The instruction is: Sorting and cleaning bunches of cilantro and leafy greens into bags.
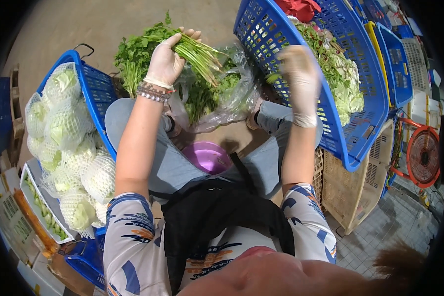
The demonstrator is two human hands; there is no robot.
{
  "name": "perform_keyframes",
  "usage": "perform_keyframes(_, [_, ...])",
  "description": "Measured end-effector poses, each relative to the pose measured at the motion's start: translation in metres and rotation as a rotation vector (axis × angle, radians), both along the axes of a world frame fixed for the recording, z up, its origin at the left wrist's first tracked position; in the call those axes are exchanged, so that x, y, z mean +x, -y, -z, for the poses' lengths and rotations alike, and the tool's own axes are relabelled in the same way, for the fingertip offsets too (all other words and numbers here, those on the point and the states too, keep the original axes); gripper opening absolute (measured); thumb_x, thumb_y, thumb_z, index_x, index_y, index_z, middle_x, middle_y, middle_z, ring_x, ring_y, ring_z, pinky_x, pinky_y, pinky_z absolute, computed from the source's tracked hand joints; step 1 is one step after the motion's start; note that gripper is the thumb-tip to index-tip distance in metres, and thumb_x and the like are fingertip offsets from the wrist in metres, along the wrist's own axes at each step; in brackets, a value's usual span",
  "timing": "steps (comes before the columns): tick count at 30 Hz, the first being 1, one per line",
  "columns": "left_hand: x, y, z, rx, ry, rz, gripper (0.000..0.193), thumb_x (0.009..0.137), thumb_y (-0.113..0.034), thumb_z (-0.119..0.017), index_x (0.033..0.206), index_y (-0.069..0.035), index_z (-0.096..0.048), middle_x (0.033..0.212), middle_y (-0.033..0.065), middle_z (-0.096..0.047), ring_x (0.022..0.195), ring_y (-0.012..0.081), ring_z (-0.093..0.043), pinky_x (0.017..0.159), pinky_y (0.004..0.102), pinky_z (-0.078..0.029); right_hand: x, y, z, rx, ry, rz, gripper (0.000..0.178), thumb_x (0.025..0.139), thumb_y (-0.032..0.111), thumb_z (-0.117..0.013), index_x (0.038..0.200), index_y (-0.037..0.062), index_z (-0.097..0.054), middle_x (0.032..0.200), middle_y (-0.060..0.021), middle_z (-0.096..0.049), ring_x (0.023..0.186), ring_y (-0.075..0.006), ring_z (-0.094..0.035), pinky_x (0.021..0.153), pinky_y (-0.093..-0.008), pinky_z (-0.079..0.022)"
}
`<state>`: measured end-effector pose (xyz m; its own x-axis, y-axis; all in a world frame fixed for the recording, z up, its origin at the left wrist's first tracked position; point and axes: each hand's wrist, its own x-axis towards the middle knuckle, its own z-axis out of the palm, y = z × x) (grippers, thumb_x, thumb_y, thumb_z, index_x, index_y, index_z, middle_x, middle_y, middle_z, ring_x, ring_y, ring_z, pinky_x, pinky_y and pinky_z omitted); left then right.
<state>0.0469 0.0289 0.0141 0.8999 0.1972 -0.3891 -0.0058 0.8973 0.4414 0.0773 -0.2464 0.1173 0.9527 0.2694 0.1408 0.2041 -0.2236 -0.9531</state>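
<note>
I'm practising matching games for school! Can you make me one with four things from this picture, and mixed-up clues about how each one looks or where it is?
Things:
1. Basin
2. Bunch of green stems
3. Cabbage-like heads
4. Fan

Clues:
A. Wrapped in white netting
B. Plain purple
C. Red, near the right edge of the picture
D. Held in the gloved left hand

Right pairs: 1-B, 2-D, 3-A, 4-C
</note>
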Motion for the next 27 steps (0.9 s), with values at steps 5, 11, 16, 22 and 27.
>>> perform_keyframes(5, [0.0,0.016,-0.009,0.029,0.053,0.113,0.021,0.102,-0.009,-0.039,0.121,0.001,-0.044,0.115,0.0196,-0.059,0.116,0.0357,-0.059,0.099,0.0458,-0.052,0.06,0.078,-0.041,-0.251,1.113,0.718,0.013,0.096,0.011,-0.054,0.101,0.004,-0.064,0.092,-0.0098,-0.063,0.086,-0.0229,-0.06,0.078,-0.0337,-0.048])
perform_keyframes(11, [0.001,0.025,-0.008,0.046,0.044,0.136,0.023,0.102,-0.009,-0.042,0.122,0.0,-0.046,0.123,0.0191,-0.056,0.123,0.035,-0.054,0.103,0.0462,-0.049,0.031,0.041,-0.003,-0.581,0.639,0.231,0.032,0.082,0.009,-0.068,0.114,0.0045,-0.066,0.113,-0.0157,-0.066,0.103,-0.0308,-0.063,0.093,-0.0381,-0.048])
perform_keyframes(16, [0.002,0.032,-0.002,0.02,0.084,0.155,0.023,0.101,-0.009,-0.043,0.123,0.0,-0.045,0.123,0.0189,-0.056,0.122,0.0353,-0.055,0.103,0.0438,-0.049,-0.022,-0.045,0.039,-0.523,0.354,-0.153,0.024,0.082,0.014,-0.073,0.103,0.0092,-0.063,0.087,-0.0058,-0.056,0.07,-0.017,-0.057,0.065,-0.0284,-0.048])
perform_keyframes(22, [0.003,0.038,-0.005,0.044,0.097,0.18,0.022,0.102,-0.01,-0.043,0.121,0.0,-0.045,0.124,0.0206,-0.056,0.122,0.0358,-0.055,0.103,0.0445,-0.049,-0.015,-0.05,0.07,-0.444,0.358,-0.085,0.016,0.083,0.011,-0.071,0.098,0.0075,-0.064,0.084,-0.0051,-0.056,0.068,-0.0141,-0.056,0.064,-0.027,-0.047])
perform_keyframes(27, [0.003,0.03,-0.004,0.039,0.057,0.15,0.019,0.102,-0.009,-0.041,0.119,0.0,-0.044,0.124,0.0213,-0.057,0.122,0.0358,-0.055,0.103,0.0449,-0.049,-0.011,-0.043,0.065,0.253,-0.274,-0.164,0.012,0.094,0.013,-0.063,0.098,0.0014,-0.06,0.094,-0.0037,-0.064,0.071,-0.0086,-0.056,0.065,-0.0206,-0.045])
